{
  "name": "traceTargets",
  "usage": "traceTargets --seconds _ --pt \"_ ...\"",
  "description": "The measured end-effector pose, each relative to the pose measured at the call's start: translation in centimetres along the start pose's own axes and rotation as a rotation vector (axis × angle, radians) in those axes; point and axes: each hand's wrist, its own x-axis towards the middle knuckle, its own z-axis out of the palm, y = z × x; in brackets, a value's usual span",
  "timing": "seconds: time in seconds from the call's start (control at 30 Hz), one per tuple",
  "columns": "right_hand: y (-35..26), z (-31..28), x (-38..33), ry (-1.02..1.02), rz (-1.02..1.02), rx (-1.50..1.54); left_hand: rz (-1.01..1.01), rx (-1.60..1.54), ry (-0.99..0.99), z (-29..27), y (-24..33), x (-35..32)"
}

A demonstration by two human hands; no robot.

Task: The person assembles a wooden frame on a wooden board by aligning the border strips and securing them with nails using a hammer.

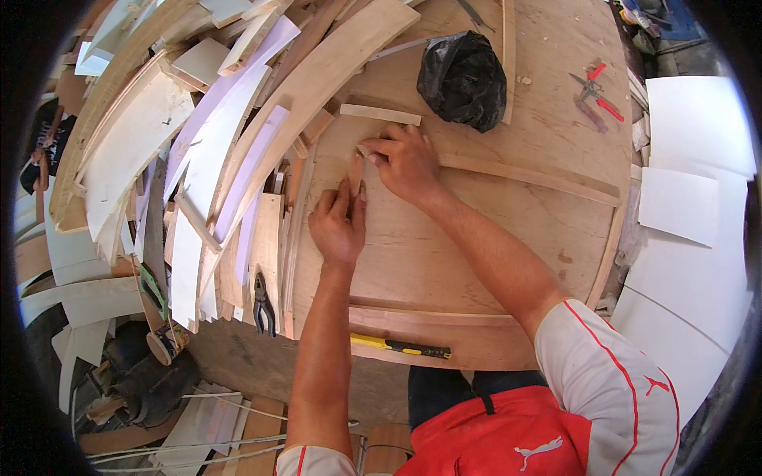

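Observation:
My left hand pinches the lower end of a short, narrow wood strip over the plywood tabletop. At the strip's upper end, my right hand has its thumb and fingers closed around something small; what it is stays hidden by the fingertips. Just beyond my right hand lies a pale wooden stick. A crumpled black plastic bag sits farther back to the right. One long wood batten runs across the tabletop beside my right forearm.
Curved wooden offcuts are heaped on the left. Pliers lie near the front left edge, and a yellow-black utility knife along the front. Red-handled pruners rest at the far right. White sheets stand beyond the right edge.

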Motion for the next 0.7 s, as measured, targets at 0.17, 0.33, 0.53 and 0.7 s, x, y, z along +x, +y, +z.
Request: traceTargets --seconds 0.17,0.33,0.53,0.7 --pt "-0.11 0.06 0.20 -0.023 0.000 -0.014 0.012 -0.031 0.029 0.07 0.10 0.31" --pt "-0.18 -0.04 0.34 -0.046 -0.006 0.000 0.005 -0.031 0.033 0.05 0.50 0.64" --pt "-0.72 -0.40 0.21 -0.015 0.010 0.065 0.026 -0.065 0.049 -0.36 0.62 0.70" --pt "-0.34 0.09 0.36 0.073 0.047 0.113 0.022 -0.081 0.067 -0.20 0.73 0.58"
